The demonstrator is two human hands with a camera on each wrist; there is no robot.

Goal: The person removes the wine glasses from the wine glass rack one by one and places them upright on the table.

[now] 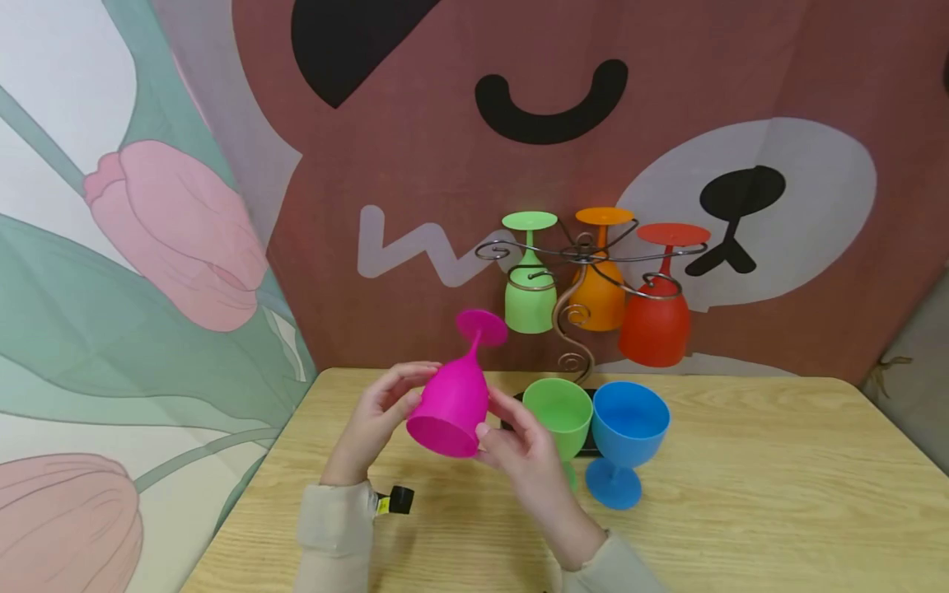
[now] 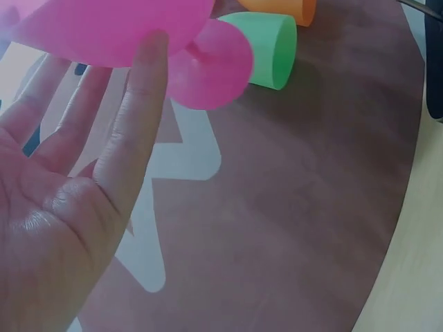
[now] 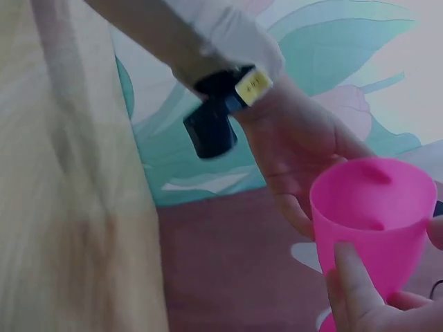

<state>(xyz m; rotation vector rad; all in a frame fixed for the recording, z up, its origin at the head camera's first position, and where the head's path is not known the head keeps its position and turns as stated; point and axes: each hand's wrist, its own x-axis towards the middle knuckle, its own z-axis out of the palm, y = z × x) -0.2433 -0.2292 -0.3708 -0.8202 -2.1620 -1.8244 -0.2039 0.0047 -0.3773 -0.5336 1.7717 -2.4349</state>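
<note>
A magenta plastic goblet (image 1: 452, 403) is held tilted above the table, its foot up and its mouth toward me. My left hand (image 1: 381, 420) holds the bowl from the left. In the left wrist view its fingers (image 2: 131, 131) reach nearly straight to the goblet. From the other side my right hand (image 1: 530, 461) grips the bowl near the rim. The right wrist view looks into the goblet's mouth (image 3: 374, 194), with right-hand fingers (image 3: 356, 283) on the bowl's outside.
Light green (image 1: 530, 305), orange (image 1: 600, 296) and red (image 1: 656, 329) goblets hang upside down on a metal scroll rack (image 1: 583, 254). Green (image 1: 558, 412) and blue (image 1: 630, 428) goblets stand upright in front of it on the wooden table (image 1: 764, 478). A printed cloth (image 1: 415, 148) hangs behind.
</note>
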